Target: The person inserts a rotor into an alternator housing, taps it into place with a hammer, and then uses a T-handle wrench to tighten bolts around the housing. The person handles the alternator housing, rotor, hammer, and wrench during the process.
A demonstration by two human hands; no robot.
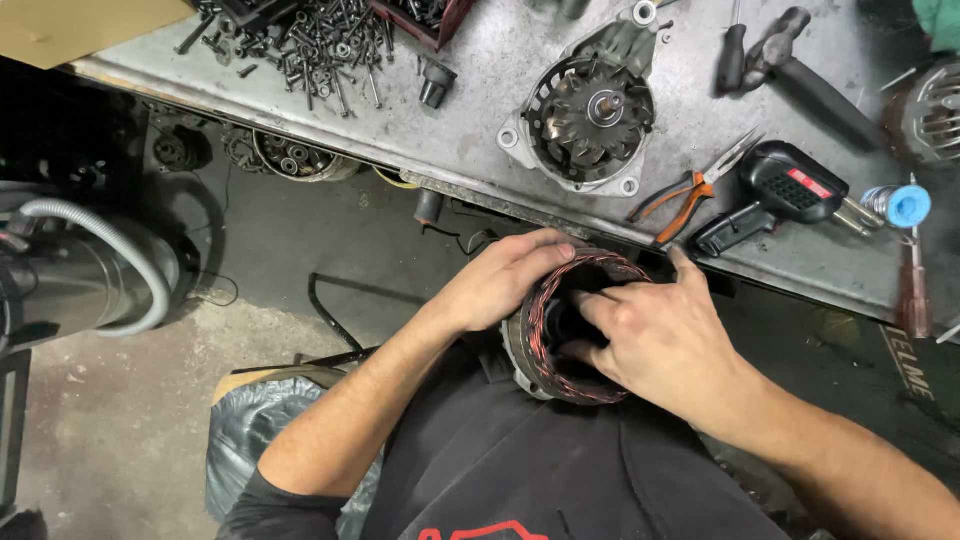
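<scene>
Head view: both hands, left [500,285] and right [655,335], grip the copper-wound stator ring [560,340].

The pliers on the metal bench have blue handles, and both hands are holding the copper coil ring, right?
Not quite: the head view shows the pliers have orange handles. They do lie on the metal bench, and the left hand and right hand both hold the copper coil ring.

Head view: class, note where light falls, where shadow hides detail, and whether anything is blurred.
Head view: the metal workbench is brightly lit with mild sheen; the space under its left edge is near black; the left hand, right hand and copper-wound stator are sharp.
</scene>
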